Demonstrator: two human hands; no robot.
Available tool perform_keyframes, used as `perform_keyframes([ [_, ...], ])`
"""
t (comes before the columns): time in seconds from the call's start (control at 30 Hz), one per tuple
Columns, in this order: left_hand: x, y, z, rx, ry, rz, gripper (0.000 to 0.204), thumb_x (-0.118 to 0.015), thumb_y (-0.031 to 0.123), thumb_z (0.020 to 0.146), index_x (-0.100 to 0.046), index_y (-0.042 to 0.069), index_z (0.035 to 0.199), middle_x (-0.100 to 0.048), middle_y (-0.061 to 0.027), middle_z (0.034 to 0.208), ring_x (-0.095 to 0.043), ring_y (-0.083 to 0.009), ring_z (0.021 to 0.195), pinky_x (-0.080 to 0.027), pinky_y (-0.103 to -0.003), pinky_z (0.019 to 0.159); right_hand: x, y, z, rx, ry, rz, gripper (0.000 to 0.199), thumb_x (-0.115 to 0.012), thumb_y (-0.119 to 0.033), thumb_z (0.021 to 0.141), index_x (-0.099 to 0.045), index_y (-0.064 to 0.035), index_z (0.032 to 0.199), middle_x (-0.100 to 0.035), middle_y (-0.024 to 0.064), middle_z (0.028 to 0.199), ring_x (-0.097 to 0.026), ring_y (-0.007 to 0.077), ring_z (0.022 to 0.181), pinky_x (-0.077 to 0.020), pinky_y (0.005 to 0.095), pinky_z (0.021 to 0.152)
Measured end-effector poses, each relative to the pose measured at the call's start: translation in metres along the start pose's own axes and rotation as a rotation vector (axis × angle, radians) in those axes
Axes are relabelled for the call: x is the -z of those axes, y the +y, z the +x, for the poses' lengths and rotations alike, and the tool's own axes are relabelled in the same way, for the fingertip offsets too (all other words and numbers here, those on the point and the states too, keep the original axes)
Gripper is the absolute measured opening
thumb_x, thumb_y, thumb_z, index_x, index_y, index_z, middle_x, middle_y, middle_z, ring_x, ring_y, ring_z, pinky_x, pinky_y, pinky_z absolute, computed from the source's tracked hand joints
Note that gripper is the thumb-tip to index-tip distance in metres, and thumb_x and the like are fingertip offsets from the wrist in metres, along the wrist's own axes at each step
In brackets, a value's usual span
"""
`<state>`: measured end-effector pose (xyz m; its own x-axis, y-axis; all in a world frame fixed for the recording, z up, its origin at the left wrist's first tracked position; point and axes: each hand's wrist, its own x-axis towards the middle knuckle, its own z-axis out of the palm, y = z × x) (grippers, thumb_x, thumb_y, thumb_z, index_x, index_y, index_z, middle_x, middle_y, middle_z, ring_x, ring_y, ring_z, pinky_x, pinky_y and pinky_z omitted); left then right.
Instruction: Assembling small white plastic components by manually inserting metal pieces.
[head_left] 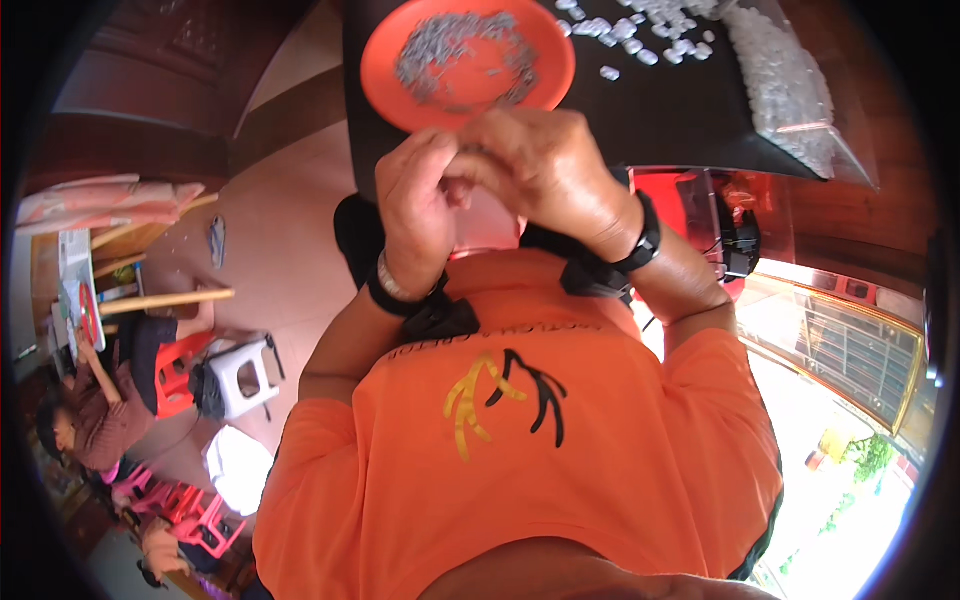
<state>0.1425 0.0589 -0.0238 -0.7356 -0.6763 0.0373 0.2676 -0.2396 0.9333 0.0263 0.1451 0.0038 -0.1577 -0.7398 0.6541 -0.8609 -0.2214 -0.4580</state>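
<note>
My left hand and my right hand meet in front of me, just at the near edge of an orange-red plate. Fingers of both hands are bent in and pinched together. Whatever is between them is too small or too hidden to make out. On the plate lies a heap of small thin grey pieces, metallic in look, spread in a ring. Beyond my right hand, many small clear-white plastic pieces are scattered over the black tabletop.
A clear plastic bag full of similar white pieces lies at the table's right side. Below it are red and black items. Off to the left are a white stool, red stools, wooden bars and a seated person.
</note>
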Motion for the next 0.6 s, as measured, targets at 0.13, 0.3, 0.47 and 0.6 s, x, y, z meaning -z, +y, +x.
perform_keyframes([
  [0.13,0.004,-0.002,-0.001,-0.035,-0.024,0.028,0.033,-0.041,0.02,0.093,-0.048,0.001,0.067,-0.048,-0.0033,0.057,-0.041,-0.0079,0.046,-0.03,-0.022,0.043,-0.001,0.003,-0.002,0.015,-0.019,0.03,0.011,-0.071,-0.014,0.075,-0.066,-0.0098,0.083,-0.059,0.0033,0.067,-0.061,0.0213,0.059,-0.049,0.0292,0.051],
  [0.3,-0.002,0.006,0.002,-0.158,-0.034,0.026,0.035,-0.041,0.023,0.094,-0.052,-0.002,0.071,-0.044,-0.0021,0.057,-0.04,-0.0083,0.049,-0.029,-0.022,0.045,0.036,0.01,0.008,0.075,0.101,0.026,0.019,-0.078,-0.015,0.069,-0.067,-0.0071,0.083,-0.065,0.0055,0.076,-0.064,0.0207,0.066,-0.0507,0.0275,0.055],
  [0.47,0.007,0.007,0.011,-0.093,-0.04,-0.021,0.034,-0.042,0.024,0.093,-0.055,-0.002,0.075,-0.043,-0.0016,0.056,-0.039,-0.008,0.049,-0.029,-0.022,0.045,0.167,0.048,0.027,-0.216,0.471,-0.617,0.026,-0.072,-0.017,0.077,-0.067,-0.0063,0.1,-0.069,0.0075,0.089,-0.066,0.0162,0.075,-0.0505,0.0269,0.064],
  [0.6,0.008,0.004,0.013,-0.042,-0.056,-0.045,0.032,-0.044,0.023,0.092,-0.055,-0.001,0.075,-0.043,-0.001,0.056,-0.04,-0.008,0.049,-0.029,-0.021,0.045,0.263,0.108,0.034,-0.398,0.505,-1.033,0.023,-0.066,-0.02,0.08,-0.066,-0.005,0.097,-0.068,0.0074,0.087,-0.063,0.0169,0.079,-0.0487,0.0278,0.067],
])
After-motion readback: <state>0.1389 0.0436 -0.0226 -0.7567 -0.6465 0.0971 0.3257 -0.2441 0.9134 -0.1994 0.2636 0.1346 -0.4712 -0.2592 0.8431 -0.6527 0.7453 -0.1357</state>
